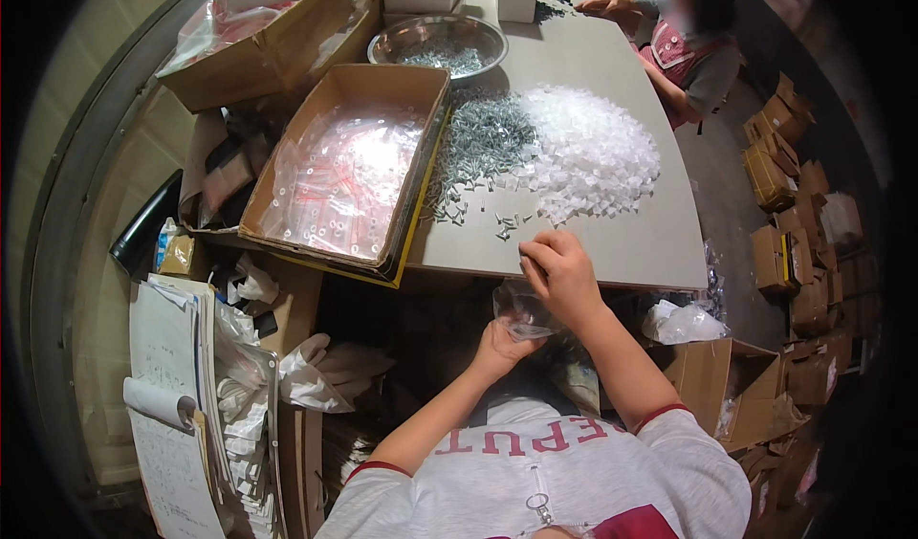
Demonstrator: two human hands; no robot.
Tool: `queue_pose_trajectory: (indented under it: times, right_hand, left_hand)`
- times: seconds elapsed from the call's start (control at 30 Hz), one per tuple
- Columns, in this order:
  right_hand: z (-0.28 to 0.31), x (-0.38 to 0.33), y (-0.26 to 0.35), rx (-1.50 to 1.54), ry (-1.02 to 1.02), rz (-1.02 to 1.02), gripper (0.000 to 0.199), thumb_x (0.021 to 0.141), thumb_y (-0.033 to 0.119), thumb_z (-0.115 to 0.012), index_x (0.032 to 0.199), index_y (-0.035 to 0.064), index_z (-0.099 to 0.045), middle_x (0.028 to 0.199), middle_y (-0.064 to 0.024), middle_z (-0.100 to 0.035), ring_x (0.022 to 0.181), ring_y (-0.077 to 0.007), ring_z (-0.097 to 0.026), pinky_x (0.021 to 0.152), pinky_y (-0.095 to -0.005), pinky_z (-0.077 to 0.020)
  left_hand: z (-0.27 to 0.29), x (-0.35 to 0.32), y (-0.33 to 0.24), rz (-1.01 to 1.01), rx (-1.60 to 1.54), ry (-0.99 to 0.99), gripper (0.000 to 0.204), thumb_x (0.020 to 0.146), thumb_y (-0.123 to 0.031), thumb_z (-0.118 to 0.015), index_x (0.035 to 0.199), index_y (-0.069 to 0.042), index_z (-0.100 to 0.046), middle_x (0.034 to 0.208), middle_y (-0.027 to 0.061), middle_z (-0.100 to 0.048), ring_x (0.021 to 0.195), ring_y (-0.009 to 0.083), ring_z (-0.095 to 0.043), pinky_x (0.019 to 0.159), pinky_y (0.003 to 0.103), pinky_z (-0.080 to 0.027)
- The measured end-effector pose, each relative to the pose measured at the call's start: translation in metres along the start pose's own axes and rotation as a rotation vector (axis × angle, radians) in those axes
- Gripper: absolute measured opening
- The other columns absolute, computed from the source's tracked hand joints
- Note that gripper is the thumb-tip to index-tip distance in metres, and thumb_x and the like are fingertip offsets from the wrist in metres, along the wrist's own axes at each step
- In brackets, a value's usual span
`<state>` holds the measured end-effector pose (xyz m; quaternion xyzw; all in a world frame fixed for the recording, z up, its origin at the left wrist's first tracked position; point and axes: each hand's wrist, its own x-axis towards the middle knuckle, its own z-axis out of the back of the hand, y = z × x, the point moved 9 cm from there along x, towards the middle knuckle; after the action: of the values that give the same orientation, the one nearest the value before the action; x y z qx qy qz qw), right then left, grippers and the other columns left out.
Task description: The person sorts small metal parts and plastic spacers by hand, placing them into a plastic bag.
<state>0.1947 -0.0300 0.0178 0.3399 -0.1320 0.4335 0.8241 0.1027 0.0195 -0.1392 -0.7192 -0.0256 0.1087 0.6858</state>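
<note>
Table edge (612, 276): both hands (559, 276) pinching clear bag (521, 309).

a grey tabletop (612, 70) with a rounded edge fills the middle of the view, lit evenly from above. on its left part sits an open cardboard box (382, 85) lined with clear plastic, and beyond it a round metal bowl (438, 34). more cardboard boxes (258, 56) crowd the far left corner. to the left stands a pale panelled wall (91, 70), with a stack of papers (172, 386) leaning beneath it. the grey floor (717, 185) on the right carries many small brown cartons (789, 204), some stacked. a seated person (693, 46) works at the far end of the tabletop.
</note>
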Motion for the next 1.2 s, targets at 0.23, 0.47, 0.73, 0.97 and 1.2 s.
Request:
queue_pose_trajectory:
  times: [0.23, 0.47, 0.73, 0.97, 1.2]
  right_hand:
    - [-0.002, 0.016, -0.011, 0.218, 0.242, -0.203, 0.021, 0.088, 0.003, -0.065, 0.108, 0.0023, -0.07, 0.102, -0.0155, -0.067, 0.091, -0.033, -0.065, 0.08, -0.0384, -0.0527]
    - [-0.027, 0.045, -0.022, 0.124, 0.112, 0.064, 0.032, 0.088, -0.007, -0.057, 0.117, 0.0024, -0.066, 0.12, -0.0189, -0.064, 0.111, -0.0373, -0.06, 0.097, -0.0417, -0.0488]
    - [-0.027, 0.056, -0.03, 0.207, 0.202, -0.032, 0.021, 0.086, -0.003, -0.063, 0.105, 0.0023, -0.069, 0.106, -0.0159, -0.068, 0.101, -0.035, -0.064, 0.09, -0.0416, -0.0503]
    - [-0.037, 0.065, -0.029, 0.004, 0.26, 0.013, 0.011, 0.084, 0.006, -0.066, 0.092, 0.0032, -0.071, 0.092, -0.0145, -0.066, 0.091, -0.0352, -0.064, 0.083, -0.0421, -0.051]
    - [-0.023, 0.05, -0.029, -0.193, 0.265, -0.045, 0.007, 0.084, 0.007, -0.065, 0.087, 0.0024, -0.07, 0.087, -0.0161, -0.064, 0.086, -0.0367, -0.063, 0.078, -0.0435, -0.0514]
  left_hand:
    - [0.001, 0.001, 0.016, -0.019, 0.01, -0.005, 0.044, 0.074, -0.029, -0.082, 0.101, 0.002, -0.067, 0.089, 0.0143, -0.073, 0.081, 0.0258, -0.071, 0.077, 0.034, -0.054]
    - [-0.001, -0.001, 0.015, 0.029, 0.004, 0.012, 0.038, 0.074, -0.018, -0.083, 0.104, -0.003, -0.066, 0.093, 0.0042, -0.068, 0.082, 0.0133, -0.063, 0.077, 0.029, -0.052]
    - [0.001, -0.002, 0.001, -0.003, -0.017, 0.012, 0.037, 0.074, -0.019, -0.078, 0.104, 0.001, -0.07, 0.093, 0.0114, -0.075, 0.082, 0.0169, -0.07, 0.078, 0.031, -0.053]
    - [-0.001, -0.002, 0.002, -0.002, -0.049, 0.009, 0.037, 0.075, -0.02, -0.079, 0.104, 0.001, -0.07, 0.094, 0.0113, -0.075, 0.082, 0.0177, -0.07, 0.079, 0.031, -0.053]
    - [-0.002, -0.001, 0.001, 0.03, -0.015, 0.028, 0.04, 0.074, -0.022, -0.082, 0.105, -0.002, -0.068, 0.094, 0.0085, -0.072, 0.085, 0.0173, -0.067, 0.08, 0.031, -0.052]
